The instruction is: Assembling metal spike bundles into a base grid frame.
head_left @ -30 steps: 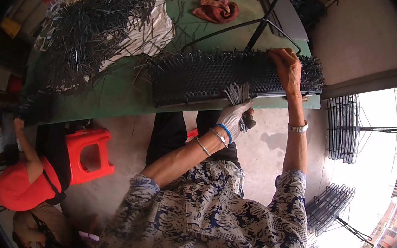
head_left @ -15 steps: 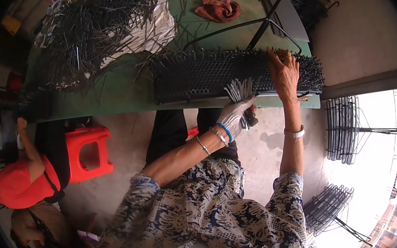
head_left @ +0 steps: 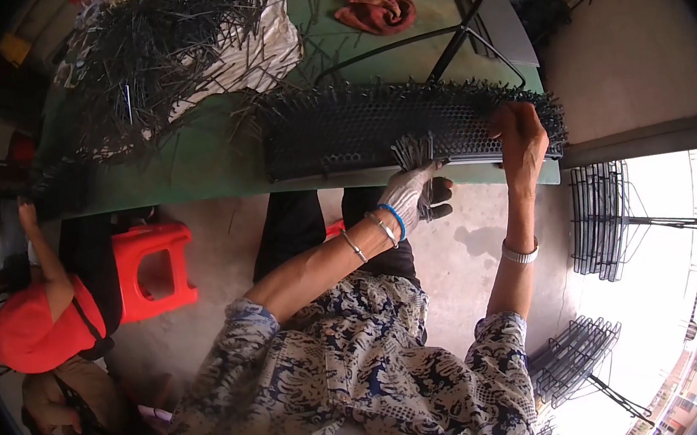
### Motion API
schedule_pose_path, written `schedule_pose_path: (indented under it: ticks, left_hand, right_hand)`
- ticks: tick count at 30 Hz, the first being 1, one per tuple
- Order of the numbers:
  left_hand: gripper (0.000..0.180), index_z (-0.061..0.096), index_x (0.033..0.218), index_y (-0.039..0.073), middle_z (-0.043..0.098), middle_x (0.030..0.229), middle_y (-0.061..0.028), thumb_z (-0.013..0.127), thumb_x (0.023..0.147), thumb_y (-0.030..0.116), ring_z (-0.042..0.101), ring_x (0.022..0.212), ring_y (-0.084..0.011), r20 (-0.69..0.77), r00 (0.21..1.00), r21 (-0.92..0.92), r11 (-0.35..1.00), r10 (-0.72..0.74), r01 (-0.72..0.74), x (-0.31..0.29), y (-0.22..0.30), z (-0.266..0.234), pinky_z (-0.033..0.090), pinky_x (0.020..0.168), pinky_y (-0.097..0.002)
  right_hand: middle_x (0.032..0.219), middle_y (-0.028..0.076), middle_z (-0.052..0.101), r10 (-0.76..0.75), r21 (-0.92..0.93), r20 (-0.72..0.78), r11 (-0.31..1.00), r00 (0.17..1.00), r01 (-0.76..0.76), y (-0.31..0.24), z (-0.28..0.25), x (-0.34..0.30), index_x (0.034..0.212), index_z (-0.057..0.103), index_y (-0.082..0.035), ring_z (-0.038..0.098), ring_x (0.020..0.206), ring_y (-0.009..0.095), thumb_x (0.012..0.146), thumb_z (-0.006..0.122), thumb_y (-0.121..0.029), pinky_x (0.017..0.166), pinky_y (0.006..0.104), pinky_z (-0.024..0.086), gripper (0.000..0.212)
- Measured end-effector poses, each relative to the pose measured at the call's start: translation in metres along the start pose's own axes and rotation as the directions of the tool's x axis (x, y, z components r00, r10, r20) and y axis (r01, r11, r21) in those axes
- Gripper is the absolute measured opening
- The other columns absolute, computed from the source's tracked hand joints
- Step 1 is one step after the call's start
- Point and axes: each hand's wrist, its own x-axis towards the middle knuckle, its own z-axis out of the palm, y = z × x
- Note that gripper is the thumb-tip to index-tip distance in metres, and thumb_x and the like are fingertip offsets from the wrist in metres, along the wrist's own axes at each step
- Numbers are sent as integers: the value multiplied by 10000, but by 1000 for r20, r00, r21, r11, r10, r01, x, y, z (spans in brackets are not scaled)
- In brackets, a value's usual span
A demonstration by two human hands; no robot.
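while the gloved left hand (head_left: 406,191) is closed around a bundle of thin dark strips (head_left: 413,150) at the near edge of the black perforated rack (head_left: 332,131), the bare right hand (head_left: 524,147) bends its fingers down at the rack's right part; whether they pinch a strip i cannot tell. the rack lies along the near edge of the green table (head_left: 144,183), to the right of a loose heap of dark strips (head_left: 163,45) on a white sack (head_left: 272,40).

A grid (head_left: 332,131) lies along the near edge of the table (head_left: 211,148), before the person (head_left: 371,330); left of it, a heap of strips (head_left: 164,37) rests on a sack (head_left: 281,36); behind it lies a cloth (head_left: 376,10); a stool (head_left: 147,235) stands left of the person; wire racks (head_left: 597,222) are at the right.
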Motion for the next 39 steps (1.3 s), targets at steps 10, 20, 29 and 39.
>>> schedule_pose_path:
  ticks: [10, 20, 29, 39]
  left_hand:
    - [182, 639, 886, 78, 629, 693, -51, 654, 924, 255, 555, 488, -134, 31, 998, -30, 999, 46, -45, 8, -4, -7, 451, 388, -273]
    - [154, 637, 962, 81, 660, 739, -66, 662, 929, 229, 477, 466, -64, 46, 999, 90, 995, 30, -34, -2, 0, -4, 370, 373, -220]
    - [166, 657, 936, 93, 654, 707, -53, 684, 912, 255, 485, 452, -74, 60, 996, 37, 997, 68, -70, 0, -4, -7, 377, 372, -220]
    - [165, 661, 914, 86, 649, 681, -47, 707, 892, 243, 492, 438, -76, 9, 996, 89, 992, 92, -92, -8, 3, -1, 383, 359, -221]
  right_hand:
    - [692, 106, 633, -273, -330, -159, 920, 949, 210, 30, 20, 26, 978, 617, -21, 616, 577, 155, 954, 568, -124, 556, 286, 470, 116]
    - [712, 62, 676, -233, -302, -207, 939, 950, 164, 34, 26, 38, 1004, 686, -41, 616, 634, 81, 938, 609, -154, 596, 239, 469, 152]
    - [738, 29, 669, -272, -219, -169, 948, 947, 233, 30, 27, 35, 1032, 690, -40, 587, 681, 46, 941, 604, -116, 624, 215, 449, 147]
    - [947, 56, 647, -475, -771, 4, 559, 880, 305, 17, 27, 28, 957, 740, -139, 603, 903, 266, 880, 669, -218, 799, 376, 460, 131]
